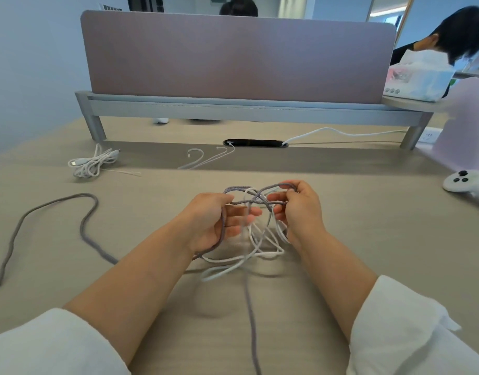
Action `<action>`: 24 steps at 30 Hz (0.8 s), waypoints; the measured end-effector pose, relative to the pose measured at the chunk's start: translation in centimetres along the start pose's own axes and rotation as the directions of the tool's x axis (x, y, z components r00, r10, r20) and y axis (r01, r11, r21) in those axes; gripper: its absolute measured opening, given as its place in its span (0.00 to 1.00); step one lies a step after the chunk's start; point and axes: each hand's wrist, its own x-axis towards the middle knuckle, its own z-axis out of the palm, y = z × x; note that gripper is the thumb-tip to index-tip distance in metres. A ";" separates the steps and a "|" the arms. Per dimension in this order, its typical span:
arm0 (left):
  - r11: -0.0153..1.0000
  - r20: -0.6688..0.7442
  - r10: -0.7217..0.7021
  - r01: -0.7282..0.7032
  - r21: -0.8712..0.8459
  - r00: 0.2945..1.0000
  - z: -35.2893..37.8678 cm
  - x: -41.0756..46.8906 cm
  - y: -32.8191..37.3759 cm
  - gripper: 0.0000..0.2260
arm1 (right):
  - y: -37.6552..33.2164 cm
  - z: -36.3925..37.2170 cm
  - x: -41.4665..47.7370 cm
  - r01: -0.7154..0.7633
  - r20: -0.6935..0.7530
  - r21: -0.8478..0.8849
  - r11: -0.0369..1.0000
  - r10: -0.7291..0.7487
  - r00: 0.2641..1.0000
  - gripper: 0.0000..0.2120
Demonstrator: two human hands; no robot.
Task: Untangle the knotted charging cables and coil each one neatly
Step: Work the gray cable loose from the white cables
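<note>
A grey braided cable (249, 203) and a thin white cable (260, 247) are knotted together above the desk's middle. My left hand (216, 220) grips the grey cable at the knot's left side. My right hand (297, 209) pinches a grey loop at the knot's right side. White loops hang below the knot and rest on the desk. One grey strand trails far left across the desk (43, 209); another runs down toward me. A bundled white cable (90, 163) lies at the back left.
A pink divider panel (233, 55) on a grey frame closes the desk's back. Below it sit a black cable slot (256, 143) and loose white cable ends (203, 158). A white controller (467, 184) lies at the right edge. A person sits at the far right.
</note>
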 end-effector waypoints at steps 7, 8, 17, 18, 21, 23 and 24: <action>0.516 -0.021 0.545 -0.315 0.796 0.838 -1.4 1.3 -0.8 0.05 | 0.6 -0.7 0.3 0.590 0.320 -0.744 0.315 -0.607 0.727 0.23; 0.431 0.020 0.567 -0.317 0.845 0.823 -1.4 1.2 -0.9 0.05 | 0.5 -0.6 0.3 0.670 0.418 -0.729 0.141 -0.684 0.598 0.22; 0.465 0.063 0.616 -0.428 0.776 0.785 -1.3 1.2 -0.6 0.07 | -0.3 -0.3 -0.4 0.740 0.595 -0.671 0.044 -0.565 0.572 0.04; 0.482 0.065 0.614 -0.440 0.758 0.786 -1.1 1.1 -0.5 0.07 | -0.2 -0.3 -0.3 0.752 0.610 -0.659 0.024 -0.568 0.552 0.04; 0.525 0.034 0.592 -0.416 0.743 0.806 -1.2 1.1 -0.4 0.06 | 0.2 -0.2 -0.1 0.769 0.631 -0.640 0.011 -0.564 0.533 0.10; 0.576 -0.017 0.551 -0.365 0.732 0.834 -1.4 1.2 -0.2 0.06 | 0.1 -0.3 0.0 0.771 0.601 -0.635 0.048 -0.597 0.532 0.11; 0.615 -0.050 0.527 -0.340 0.711 0.848 -1.5 1.3 -0.1 0.06 | 0.0 -0.4 0.0 0.765 0.557 -0.639 0.085 -0.634 0.536 0.11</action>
